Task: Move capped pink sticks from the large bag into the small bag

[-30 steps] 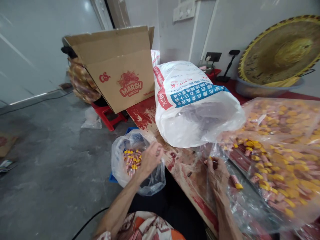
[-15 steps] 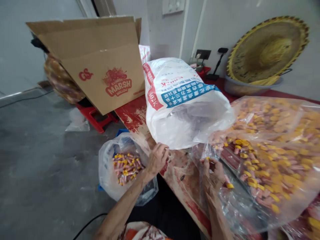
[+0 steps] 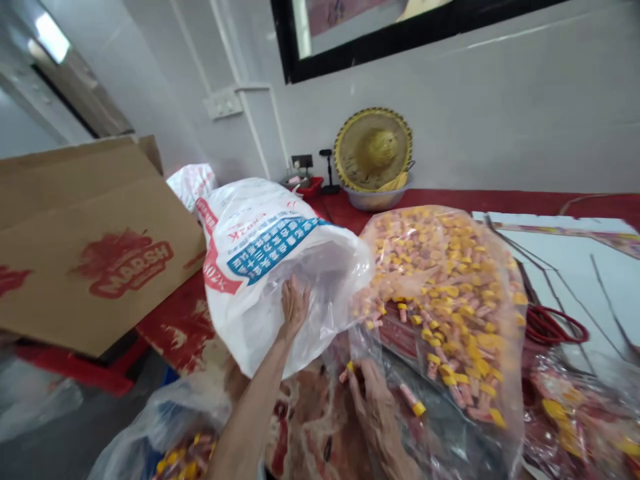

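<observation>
My left hand [image 3: 294, 305] lies flat with fingers stretched against the open mouth of a big white sack [image 3: 260, 253] printed in red and blue. My right hand [image 3: 373, 395] rests lower on the table, fingers curled round a small pink piece with a yellow cap [image 3: 346, 371], at the mouth of a large clear bag [image 3: 445, 293] full of such pink and yellow pieces. One loose piece [image 3: 413, 402] lies beside that hand. A smaller clear bag [image 3: 165, 437] holding several of the pieces hangs at the table's near left edge.
A brown Marsh Mallow carton [image 3: 95, 253] stands at the left. The worn red table [image 3: 185, 327] runs to the wall. A round straw hat [image 3: 373, 148] sits in a metal bowl at the back. Red cable [image 3: 555, 327] and white board [image 3: 575, 267] lie right.
My left hand left the small bag at the table edge and rose to the white sack. The view swung up and right. My right hand stayed by the large bag's mouth.
</observation>
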A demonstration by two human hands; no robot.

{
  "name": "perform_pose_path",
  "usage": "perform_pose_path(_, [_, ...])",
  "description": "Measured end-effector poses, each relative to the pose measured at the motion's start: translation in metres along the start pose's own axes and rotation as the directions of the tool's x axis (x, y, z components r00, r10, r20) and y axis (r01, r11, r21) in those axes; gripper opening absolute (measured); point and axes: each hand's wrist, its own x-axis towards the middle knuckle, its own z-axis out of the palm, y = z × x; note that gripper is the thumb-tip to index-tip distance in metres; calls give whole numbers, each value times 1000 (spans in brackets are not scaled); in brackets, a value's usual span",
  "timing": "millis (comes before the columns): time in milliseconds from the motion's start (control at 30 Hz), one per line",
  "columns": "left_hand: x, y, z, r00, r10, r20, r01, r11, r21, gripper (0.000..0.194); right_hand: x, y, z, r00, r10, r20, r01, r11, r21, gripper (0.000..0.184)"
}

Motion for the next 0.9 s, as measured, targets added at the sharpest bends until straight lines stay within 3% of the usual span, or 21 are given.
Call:
perform_pose_path(100, [21, -12, 23, 999, -37, -11, 37, 999, 14, 24, -2, 6, 10, 998, -32, -59, 33, 999, 0, 43])
perform_pose_path(200, [26, -20, 23, 999, -30, 22, 31, 997, -67, 13, -5, 11, 21, 984, -55, -167, 56, 998, 0, 43])
perform_pose_path(300, [18, -21, 11, 998, -53, 39, 57, 993, -105, 16, -5, 10, 24, 964, -75, -256, 67, 997, -39, 38])
perform_pose_path(433, [-1, -13, -12, 990, -83, 114, 100, 983, -153, 24, 1, 2, 15, 970, -118, -214, 96, 989, -109, 41])
perform_pose_path(533, [-18, -5, -40, 975, -122, 183, 159, 966, -205, 28, 5, -7, 5, 972, -100, -212, 89, 994, -61, 42])
perform_pose_path(600, [-31, 2, -63, 936, -223, 272, 309, 890, -334, 35, 7, -11, -1, 966, -69, -249, 63, 998, -33, 41])
perform_pose_path(667, [-46, 10, -88, 858, -328, 395, 497, 722, -481, 45, 8, -11, -4, 965, -36, -260, 27, 999, -41, 41])
perform_pose_path(767, [-71, 26, -117, 758, -361, 544, 648, 519, -558, 52, 10, -7, -4, 970, 12, -241, -28, 998, -62, 46])
perform_pose_path(900, [-104, 51, -128, 703, -286, 652, 692, 489, -531, 52, 8, -14, -4, 960, 188, -207, -160, 977, 143, 47])
